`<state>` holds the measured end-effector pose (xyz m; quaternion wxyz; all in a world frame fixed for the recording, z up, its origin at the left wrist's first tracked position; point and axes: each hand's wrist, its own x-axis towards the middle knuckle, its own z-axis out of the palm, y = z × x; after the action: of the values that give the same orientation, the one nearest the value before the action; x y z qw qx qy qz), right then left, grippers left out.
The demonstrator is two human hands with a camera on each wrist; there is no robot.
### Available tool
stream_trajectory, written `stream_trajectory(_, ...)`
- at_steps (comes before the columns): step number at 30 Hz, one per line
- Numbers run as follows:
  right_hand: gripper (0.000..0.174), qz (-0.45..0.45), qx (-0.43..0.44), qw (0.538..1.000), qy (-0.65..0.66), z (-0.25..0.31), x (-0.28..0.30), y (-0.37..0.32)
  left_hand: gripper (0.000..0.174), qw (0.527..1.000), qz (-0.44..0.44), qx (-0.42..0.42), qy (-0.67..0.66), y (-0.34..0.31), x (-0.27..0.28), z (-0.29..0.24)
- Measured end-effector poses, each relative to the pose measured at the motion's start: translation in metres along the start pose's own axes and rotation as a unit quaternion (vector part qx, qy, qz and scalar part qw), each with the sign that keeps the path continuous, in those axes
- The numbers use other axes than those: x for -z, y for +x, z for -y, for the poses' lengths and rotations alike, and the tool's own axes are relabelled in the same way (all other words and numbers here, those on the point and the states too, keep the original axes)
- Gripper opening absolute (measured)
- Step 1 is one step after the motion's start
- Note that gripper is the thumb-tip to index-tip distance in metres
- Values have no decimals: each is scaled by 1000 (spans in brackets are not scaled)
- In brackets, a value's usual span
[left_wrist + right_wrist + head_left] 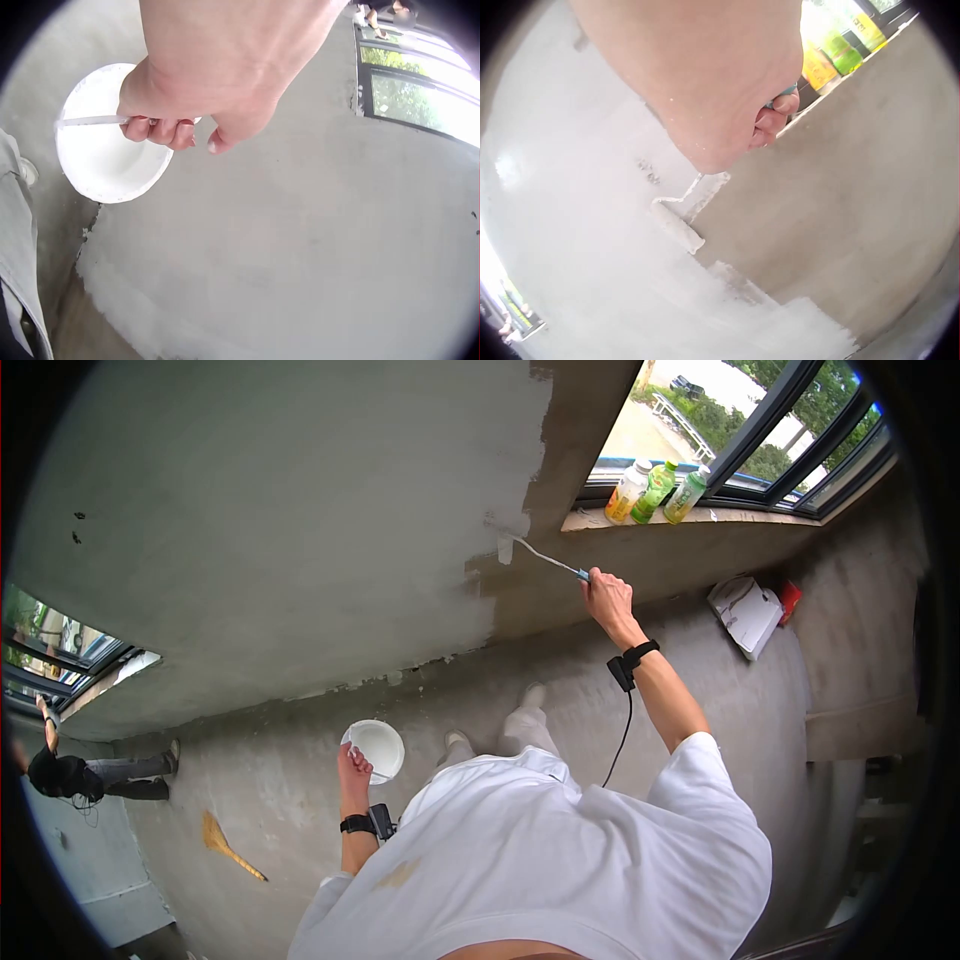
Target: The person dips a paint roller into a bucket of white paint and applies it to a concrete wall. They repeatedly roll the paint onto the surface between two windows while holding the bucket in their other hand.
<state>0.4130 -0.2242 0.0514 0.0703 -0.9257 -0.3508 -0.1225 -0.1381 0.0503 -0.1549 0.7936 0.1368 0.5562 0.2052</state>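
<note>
My right hand (608, 602) grips the blue handle of a small paint roller (678, 226). The roller's white sleeve lies against the wall (400, 490), at the border between a pale grey painted area and bare brown-grey plaster. Its bent wire frame is smeared with white. Low on the other side, my left hand (353, 772) holds a white bucket (112, 199) by its thin handle (94, 120), fingers curled round it. White paint shows inside the bucket, partly hidden behind the hand in the left wrist view.
Three drink bottles (655, 493) stand on the windowsill at the upper right. A straw broom (222, 840) lies on the concrete floor at the left. Another person (85, 775) stands by the far left window. A white item (748, 618) and a red one lie at the right.
</note>
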Motion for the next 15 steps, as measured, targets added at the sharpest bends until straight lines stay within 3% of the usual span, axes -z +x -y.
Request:
stream_trajectory(8, 26, 16, -46, 998, 49, -36, 9, -47, 28, 987, 86, 41, 129, -12, -123, -9)
stream_trajectory(9, 30, 82, -73, 989, 95, -34, 14, -59, 27, 985, 93, 46, 138, -17, -138, -7)
stream_trajectory(12, 42, 290, -159, 913, 239, -24, 31, -99, 27, 980, 133, 46, 144, -42, -192, -2)
stream_trajectory(15, 37, 366, -186, 829, 379, -18, 38, -128, 25, 976, 154, 51, 143, -53, -237, 11)
